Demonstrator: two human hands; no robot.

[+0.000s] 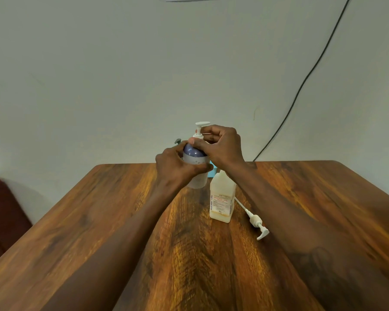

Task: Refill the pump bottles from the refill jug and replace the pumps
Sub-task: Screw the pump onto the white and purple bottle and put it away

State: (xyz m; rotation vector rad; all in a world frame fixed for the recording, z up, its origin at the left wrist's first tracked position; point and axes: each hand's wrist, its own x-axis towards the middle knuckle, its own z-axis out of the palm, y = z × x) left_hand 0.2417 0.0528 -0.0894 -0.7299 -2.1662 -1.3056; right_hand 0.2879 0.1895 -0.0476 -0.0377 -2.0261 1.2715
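Observation:
A round white bottle with a purple-blue shoulder point(194, 157) stands at the far middle of the wooden table point(99, 209). My left hand point(175, 164) wraps its body. My right hand point(220, 144) pinches the collar of the white pump point(201, 129) seated in its neck. A squarish pale bottle with an orange-printed label point(221, 202) stands just in front, its neck hidden behind my right wrist. A loose white pump with its long dip tube point(255, 219) lies flat on the table to that bottle's right.
A small dark pump head point(177, 140) peeks out behind my left hand. Something light blue point(212, 171) shows behind the pale bottle. A black cable point(301, 86) runs down the wall to the table's back edge. A dark red seat point(0, 209) sits at the left.

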